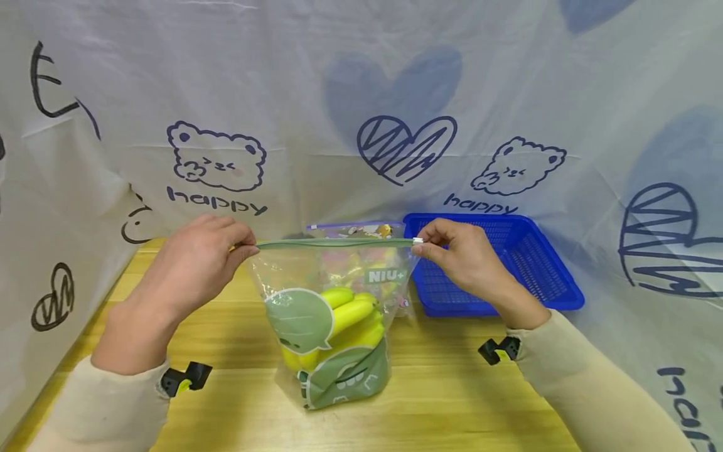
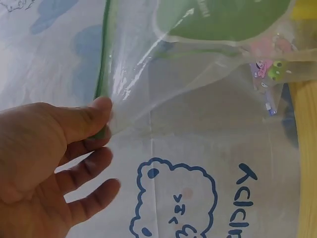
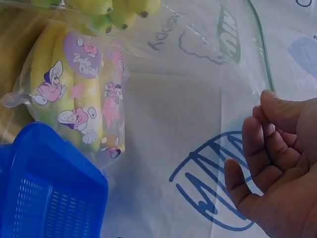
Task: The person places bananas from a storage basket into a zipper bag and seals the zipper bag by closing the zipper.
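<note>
A clear slider bag [image 1: 346,383] with green print stands upright on the table, with yellow bananas [image 1: 357,314] inside. Its green zip strip [image 1: 339,242] runs level across the top, and the white slider [image 1: 418,240] sits at the right end. My left hand [image 1: 194,270] pinches the top left corner between thumb and forefinger; the other fingers are loosely bent in the left wrist view. At the opposite corner, my right hand [image 1: 465,257] pinches the strip's end by the slider. The slider itself is hidden by fingers in the right wrist view.
Behind the held bag stands a second bag [image 3: 74,94] with pink cartoon print, a purple zip and bananas in it. A blue plastic basket [image 1: 556,276] is at the back right. Printed white cloth [image 1: 305,182] hangs around the wooden table [image 1: 440,402].
</note>
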Demonstrator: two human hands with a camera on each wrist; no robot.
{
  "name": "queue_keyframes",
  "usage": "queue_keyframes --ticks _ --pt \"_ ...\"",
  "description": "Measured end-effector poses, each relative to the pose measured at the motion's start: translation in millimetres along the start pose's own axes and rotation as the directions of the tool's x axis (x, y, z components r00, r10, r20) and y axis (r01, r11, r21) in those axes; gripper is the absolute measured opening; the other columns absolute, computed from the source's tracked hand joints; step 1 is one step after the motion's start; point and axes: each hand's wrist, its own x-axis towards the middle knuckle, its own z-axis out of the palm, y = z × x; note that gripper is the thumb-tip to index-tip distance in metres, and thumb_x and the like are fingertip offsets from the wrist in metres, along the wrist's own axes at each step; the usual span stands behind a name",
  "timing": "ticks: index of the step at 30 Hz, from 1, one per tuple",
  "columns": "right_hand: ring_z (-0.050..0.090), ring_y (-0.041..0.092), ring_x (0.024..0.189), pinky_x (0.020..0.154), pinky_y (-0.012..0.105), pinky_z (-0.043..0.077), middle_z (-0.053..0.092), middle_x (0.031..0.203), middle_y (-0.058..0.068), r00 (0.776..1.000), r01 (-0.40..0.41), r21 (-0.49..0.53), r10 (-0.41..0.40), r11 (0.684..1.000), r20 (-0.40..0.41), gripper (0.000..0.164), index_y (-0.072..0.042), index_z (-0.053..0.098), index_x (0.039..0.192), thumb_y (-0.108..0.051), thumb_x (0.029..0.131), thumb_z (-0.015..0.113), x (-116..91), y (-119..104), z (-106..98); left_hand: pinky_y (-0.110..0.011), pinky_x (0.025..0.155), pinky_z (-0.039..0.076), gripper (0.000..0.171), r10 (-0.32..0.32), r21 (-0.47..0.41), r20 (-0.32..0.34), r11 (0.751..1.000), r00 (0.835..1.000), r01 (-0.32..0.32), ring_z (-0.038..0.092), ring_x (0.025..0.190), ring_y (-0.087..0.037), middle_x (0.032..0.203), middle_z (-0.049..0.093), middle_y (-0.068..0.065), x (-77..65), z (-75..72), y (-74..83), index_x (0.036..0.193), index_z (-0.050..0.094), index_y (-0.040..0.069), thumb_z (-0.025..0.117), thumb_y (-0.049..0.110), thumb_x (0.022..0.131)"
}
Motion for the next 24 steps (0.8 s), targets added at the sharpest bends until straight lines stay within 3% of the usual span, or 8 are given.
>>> queue_keyframes --ticks 5,8,13,15,18,20,24 --pt "0.064 0.022 0.088 0.075 0.038 0.049 0.071 0.093 0.003 1.0 0.007 -0.007 -0.007 1.0 0.017 0.008 -0.013 0.071 0.103 -0.02 0.101 0.073 1 0 0 -0.047 0.081 0.052 0.004 0.102 0.076 -0.089 0.993 0.991 -0.096 0.062 0.091 -0.031 0.091 0.072 -0.007 -1.8 6.5 -1.3 0.097 0.074 0.008 0.075 0.007 0.094" --pt "0.064 0.021 0.089 0.077 0.038 0.05 0.071 0.094 0.004 0.999 0.021 0.006 -0.021 1.0 0.037 0.007 -0.012 0.07 0.104 -0.017 0.1 0.071 2 0 0 -0.044 0.075 0.048 0.004 0.109 0.105 -0.077 0.989 0.991 -0.101 0.057 0.086 -0.03 0.087 0.068 -0.006 -2.1 8.3 -1.7 0.093 0.071 0.008 0.074 0.007 0.092" --pt "0.061 0.019 0.084 0.074 0.034 0.049 0.069 0.092 0.003 0.997 0.057 0.037 -0.059 0.998 0.046 0.006 -0.011 0.07 0.102 -0.012 0.096 0.067 7 -4 4 -0.048 0.078 0.045 0.002 -0.006 0.115 0.04 0.993 0.999 0.001 0.054 0.09 -0.03 0.089 0.066 -0.005 0.0 3.3 1.1 0.093 0.067 0.011 0.068 0.011 0.091" --pt "0.06 0.019 0.083 0.072 0.033 0.049 0.069 0.091 0.003 0.997 0.065 0.042 -0.067 0.997 0.045 0.006 -0.012 0.07 0.101 -0.011 0.095 0.067 9 -7 5 -0.053 0.086 0.046 0.011 -0.072 0.108 0.118 0.992 0.99 0.059 0.056 0.099 -0.032 0.099 0.069 -0.006 3.4 -0.5 6.3 0.101 0.069 0.011 0.065 0.015 0.091" --pt "0.061 0.019 0.083 0.072 0.034 0.049 0.07 0.09 0.003 0.996 0.075 0.041 -0.077 0.996 0.044 0.005 -0.011 0.07 0.1 -0.011 0.095 0.069 11 -11 6 -0.06 0.098 0.042 0.029 -0.115 0.096 0.217 0.991 0.969 0.096 0.055 0.113 -0.035 0.118 0.069 -0.008 13.1 -3.9 19.2 0.118 0.07 0.012 0.061 0.022 0.092" --pt "0.063 0.019 0.084 0.071 0.035 0.05 0.071 0.091 0.003 0.995 0.092 0.035 -0.094 0.995 0.043 0.005 -0.011 0.071 0.101 -0.012 0.096 0.07 12 -14 6 -0.059 0.101 0.042 0.038 -0.091 0.086 0.239 0.994 0.967 0.073 0.054 0.117 -0.035 0.124 0.068 -0.009 22.3 -2.6 31.2 0.126 0.069 0.012 0.061 0.026 0.092" --pt "0.065 0.019 0.081 0.07 0.036 0.05 0.073 0.09 0.002 0.99 0.143 -0.012 -0.143 0.99 0.019 0.007 -0.011 0.073 0.1 -0.017 0.097 0.076 13 -22 7 -0.055 0.099 0.044 0.04 0.038 0.083 0.199 0.995 0.979 -0.056 0.056 0.117 -0.033 0.123 0.07 -0.008 46.0 8.1 58.8 0.128 0.069 0.011 0.064 0.034 0.096"
